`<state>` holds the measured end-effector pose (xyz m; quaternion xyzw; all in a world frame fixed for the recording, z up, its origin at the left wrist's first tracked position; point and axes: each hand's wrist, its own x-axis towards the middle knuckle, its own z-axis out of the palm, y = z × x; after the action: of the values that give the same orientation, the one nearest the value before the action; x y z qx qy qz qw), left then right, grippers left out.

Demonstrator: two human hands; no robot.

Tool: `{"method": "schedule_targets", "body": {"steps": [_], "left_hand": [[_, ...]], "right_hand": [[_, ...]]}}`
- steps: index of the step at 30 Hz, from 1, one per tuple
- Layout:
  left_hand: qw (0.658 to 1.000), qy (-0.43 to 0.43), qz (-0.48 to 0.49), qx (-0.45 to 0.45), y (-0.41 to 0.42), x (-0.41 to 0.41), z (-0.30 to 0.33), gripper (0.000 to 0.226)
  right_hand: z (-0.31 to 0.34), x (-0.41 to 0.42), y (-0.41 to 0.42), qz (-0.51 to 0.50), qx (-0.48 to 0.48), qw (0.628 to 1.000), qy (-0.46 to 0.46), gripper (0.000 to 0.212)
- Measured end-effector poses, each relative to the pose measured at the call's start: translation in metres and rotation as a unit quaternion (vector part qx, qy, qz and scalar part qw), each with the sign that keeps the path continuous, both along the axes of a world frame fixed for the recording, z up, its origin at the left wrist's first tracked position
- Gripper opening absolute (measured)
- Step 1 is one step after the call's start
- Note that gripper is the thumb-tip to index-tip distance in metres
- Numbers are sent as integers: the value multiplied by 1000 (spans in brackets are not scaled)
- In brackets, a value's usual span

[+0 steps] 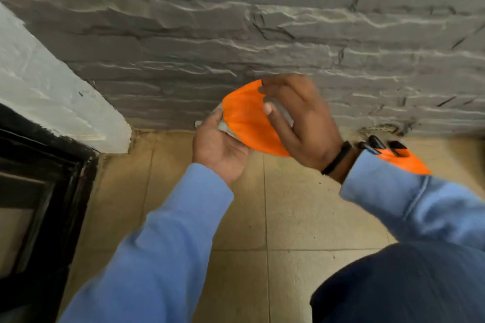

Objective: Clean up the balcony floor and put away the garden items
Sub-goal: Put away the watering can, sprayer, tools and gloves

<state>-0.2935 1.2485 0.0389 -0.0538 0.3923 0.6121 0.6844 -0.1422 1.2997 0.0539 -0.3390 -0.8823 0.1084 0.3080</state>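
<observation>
Hands met low before far grey stone wall [236,34], above tan floor tiles [288,204]. We curled left hand [217,144] around grey edge of orange cloth [249,118]; right hand [296,118] pinched its upper rim with fingertips, other fingers spread. Second orange piece [404,162] lay on floor behind right sleeve [420,204], black clips on it. Risk, we judged: thin slack fabric could slip light pinch, drop onto dusty tiles. Motion blur hid finer grip detail.

Rough stone wall [236,21], matt floor tiles [301,204]
</observation>
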Motion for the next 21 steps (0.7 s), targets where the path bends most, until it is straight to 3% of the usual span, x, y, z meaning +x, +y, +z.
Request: {"method": "schedule_targets", "body": {"steps": [2,4,6,8,11,15,21], "left_hand": [[999,-47,-23,-5,-8,10,-6,51],[997,-68,-36,0,-9,17,-9,50],[998,-52,-24,-1,-10,17,-16,46],[999,-32,-24,-13,-14,17,-22,53],[997,-35,-48,-48,-24,25,-36,58],[993,-63,-89,-44,-21,36,-37,56],[994,-36,-73,-79,-13,38,-51,55]], "right_hand": [[-21,5,-23,14,-21,1000,0,57],[-51,13,-42,44,-72,994,-62,73],[-74,25,-55,21,-148,985,-90,76],[-78,33,-57,-48,-216,974,-49,80],[-63,32,-53,-101,-186,977,12,80],[-76,19,-61,14,-128,992,-13,82],[-108,31,-63,-121,-236,964,3,83]]}}
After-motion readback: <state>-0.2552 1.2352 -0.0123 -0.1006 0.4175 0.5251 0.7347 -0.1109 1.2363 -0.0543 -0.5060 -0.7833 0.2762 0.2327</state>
